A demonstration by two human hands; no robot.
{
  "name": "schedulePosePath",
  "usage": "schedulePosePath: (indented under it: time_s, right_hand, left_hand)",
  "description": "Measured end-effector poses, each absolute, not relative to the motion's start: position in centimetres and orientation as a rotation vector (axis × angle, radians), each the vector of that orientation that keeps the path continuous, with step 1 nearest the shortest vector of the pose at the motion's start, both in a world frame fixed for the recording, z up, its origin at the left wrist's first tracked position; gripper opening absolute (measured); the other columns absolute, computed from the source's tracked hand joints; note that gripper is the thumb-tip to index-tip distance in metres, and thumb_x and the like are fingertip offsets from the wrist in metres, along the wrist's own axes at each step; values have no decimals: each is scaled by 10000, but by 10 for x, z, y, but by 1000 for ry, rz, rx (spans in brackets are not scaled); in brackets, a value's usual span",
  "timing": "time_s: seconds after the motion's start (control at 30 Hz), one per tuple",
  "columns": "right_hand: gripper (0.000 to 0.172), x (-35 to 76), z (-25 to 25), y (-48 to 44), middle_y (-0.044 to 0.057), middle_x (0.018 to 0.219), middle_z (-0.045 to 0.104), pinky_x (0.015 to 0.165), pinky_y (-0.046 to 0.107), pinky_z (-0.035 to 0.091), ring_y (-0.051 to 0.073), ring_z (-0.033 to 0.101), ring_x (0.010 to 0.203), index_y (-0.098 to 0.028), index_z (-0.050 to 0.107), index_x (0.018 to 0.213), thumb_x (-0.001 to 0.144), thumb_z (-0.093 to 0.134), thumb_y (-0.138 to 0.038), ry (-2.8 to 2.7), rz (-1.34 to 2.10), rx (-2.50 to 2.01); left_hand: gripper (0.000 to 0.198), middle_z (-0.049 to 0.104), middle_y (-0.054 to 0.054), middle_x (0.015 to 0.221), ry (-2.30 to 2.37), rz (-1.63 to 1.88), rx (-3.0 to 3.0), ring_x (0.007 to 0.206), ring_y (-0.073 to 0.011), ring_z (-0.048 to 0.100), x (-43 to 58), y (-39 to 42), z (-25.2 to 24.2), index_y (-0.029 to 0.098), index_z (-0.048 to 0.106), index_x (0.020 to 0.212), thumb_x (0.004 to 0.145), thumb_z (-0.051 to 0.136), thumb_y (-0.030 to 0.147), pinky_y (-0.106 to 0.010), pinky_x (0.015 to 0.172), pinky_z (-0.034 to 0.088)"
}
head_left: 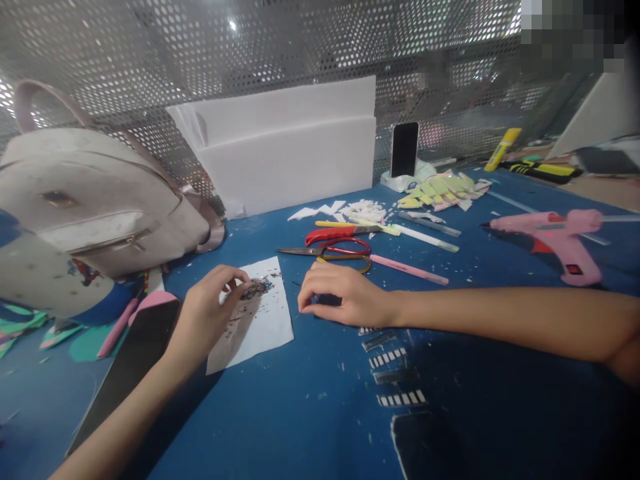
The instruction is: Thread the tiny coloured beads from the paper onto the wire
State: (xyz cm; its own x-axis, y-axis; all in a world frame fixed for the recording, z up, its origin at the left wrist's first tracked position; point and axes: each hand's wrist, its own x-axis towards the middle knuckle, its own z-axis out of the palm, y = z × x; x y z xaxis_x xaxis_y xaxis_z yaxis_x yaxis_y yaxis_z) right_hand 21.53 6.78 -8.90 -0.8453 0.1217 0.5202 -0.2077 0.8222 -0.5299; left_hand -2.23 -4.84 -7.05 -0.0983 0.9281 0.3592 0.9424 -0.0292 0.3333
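My left hand (210, 300) reaches over a sheet of white paper (265, 333), its thumb and fingers pinched together at a small heap of dark, multicoloured sequins or glitter bits (257, 288). Anything between those fingertips is too small to make out. To the right of the paper, my right hand (345, 293) rests on the blue table with its fingers curled in. Whether something sits inside that curl is hidden. Just beyond it lie scissors (300, 251) with dark blades. Below the right hand run several short black strips (393, 377), some with white squares.
A pink glue gun (560, 233) lies at right, a pink pen (410, 269) and red-handled cutter (333, 235) ahead. White paper scraps (365, 212), yellow-green pieces (445, 190), an upright phone (405, 150) and white board (295, 160) stand behind. A backpack (100, 200) fills the left.
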Motion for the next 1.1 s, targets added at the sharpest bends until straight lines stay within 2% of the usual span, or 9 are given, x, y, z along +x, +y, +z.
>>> schedulePosePath:
  time_s: [0.1, 0.2, 0.3, 0.5, 0.83, 1.1]
  right_hand:
    - [82, 215, -89, 68, 34, 883, 634, 799, 299, 432, 147, 520, 845, -173, 612, 896, 932, 550, -213, -2439, 799, 67]
    - [75, 216, -90, 68, 33, 894, 638, 810, 305, 431, 149, 522, 851, -177, 611, 906, 931, 549, -212, -2445, 800, 57]
    - [77, 216, -89, 68, 30, 906, 638, 823, 304, 427, 144, 518, 861, -180, 607, 918, 935, 541, -214, -2461, 801, 47]
    - [78, 216, -86, 67, 26, 864, 632, 807, 298, 426, 146, 516, 831, -178, 604, 888, 930, 545, -206, -2449, 814, 44]
    - [85, 217, -89, 65, 7, 760, 566, 744, 281, 395, 137, 467, 766, -183, 588, 887, 928, 519, -211, -2418, 690, 106]
    - [82, 217, -89, 64, 2, 732, 530, 709, 269, 377, 131, 437, 739, -176, 586, 868, 913, 521, -198, -2414, 604, 117]
  left_hand:
    - [137, 690, -31, 878, -2365, -1181, -2032, 804, -185, 650, -15, -52, -67, 197, 616, 858, 882, 551, 315, -311, 750, 504]
    - [155, 707, -33, 755, -2536, -1670, -1967, 680, -170, 671, -1, -54, -68, 172, 638, 808, 818, 644, 326, -294, 663, 549]
    - [146, 714, -38, 681, -2588, -1903, -1931, 633, -172, 683, 14, -57, -72, 161, 655, 755, 769, 696, 300, -306, 645, 582]
    - [99, 731, -44, 699, -2600, -2020, -1938, 663, -188, 703, 33, -65, -76, 173, 675, 704, 749, 701, 258, -322, 657, 603]
    - [42, 729, -24, 713, -2541, -2000, -1995, 661, -170, 697, 46, -75, -83, 199, 689, 709, 746, 709, 206, -280, 624, 591]
    - [99, 692, 16, 696, -2616, -2067, -1936, 677, -139, 703, 55, -75, -81, 197, 604, 758, 747, 697, 166, -227, 650, 578]
